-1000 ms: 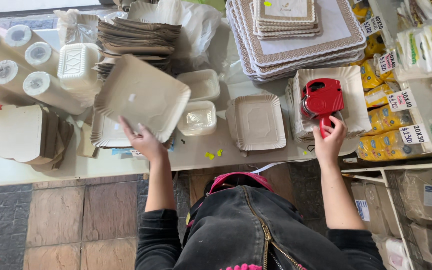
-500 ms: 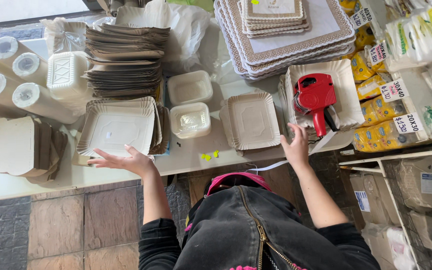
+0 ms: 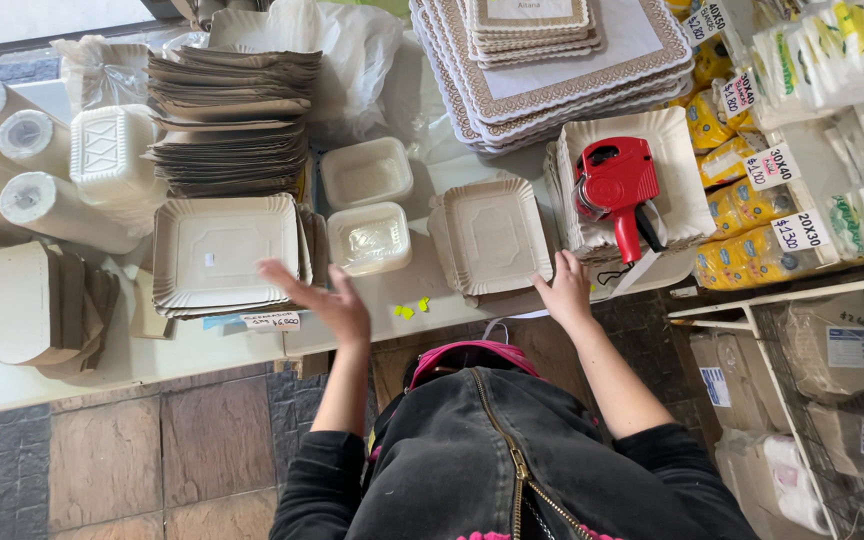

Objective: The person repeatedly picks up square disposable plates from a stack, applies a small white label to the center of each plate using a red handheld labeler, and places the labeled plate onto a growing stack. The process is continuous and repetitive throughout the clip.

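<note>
Beige cardboard trays (image 3: 227,252) are stacked near the tabletop's (image 3: 82,355) front edge, just beyond the left hand (image 3: 324,297), which is held open and grasps nothing. The right hand (image 3: 564,290), fingers spread, is laid empty at the front edge beside another tray stack (image 3: 494,235), below a red price gun (image 3: 617,185).

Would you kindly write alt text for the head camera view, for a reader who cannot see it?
Seen from above, a person's left hand hovers open beside a stack of square paper trays, while the right hand rests at the counter edge near a second tray stack. A red price-label gun lies on more trays to the right.
</note>
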